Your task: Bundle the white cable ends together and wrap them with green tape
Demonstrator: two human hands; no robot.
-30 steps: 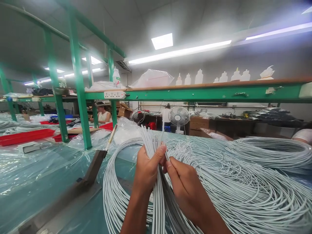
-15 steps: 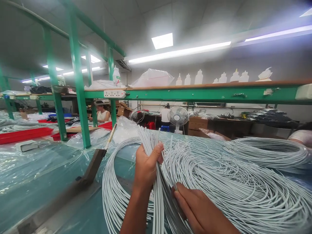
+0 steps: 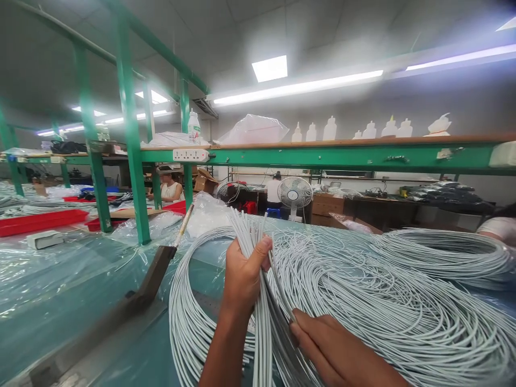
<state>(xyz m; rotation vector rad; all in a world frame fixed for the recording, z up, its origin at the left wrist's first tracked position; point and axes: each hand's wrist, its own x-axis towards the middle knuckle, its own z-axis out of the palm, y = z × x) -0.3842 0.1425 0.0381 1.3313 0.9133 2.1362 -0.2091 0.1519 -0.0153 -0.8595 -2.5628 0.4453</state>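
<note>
My left hand (image 3: 245, 269) is wrapped round an upright bundle of thin light-grey cables (image 3: 264, 328), thumb across the front, with the cut ends sticking out above the fist. Lower and to the right, my right hand (image 3: 318, 338) pinches a strand of grey cable beside that bundle; its fingertips are partly hidden. A loop of the same cable (image 3: 181, 301) curves round on the left of the bundle. To the right, a big loose coil of cables (image 3: 387, 301) spreads over the bench.
A paper-cutter-like lever arm (image 3: 151, 279) angles up at the left. Behind lie another cable coil (image 3: 439, 252), a clear plastic bag (image 3: 207, 212) and red trays (image 3: 44, 221). A green shelf beam (image 3: 302, 157) crosses above, on posts (image 3: 131, 134). People sit farther back near a fan (image 3: 294, 192).
My right hand has shifted slightly right and down along the cables. A strand that stood upright beside my left hand now leans into the bundle's side. My left hand keeps its grip.
</note>
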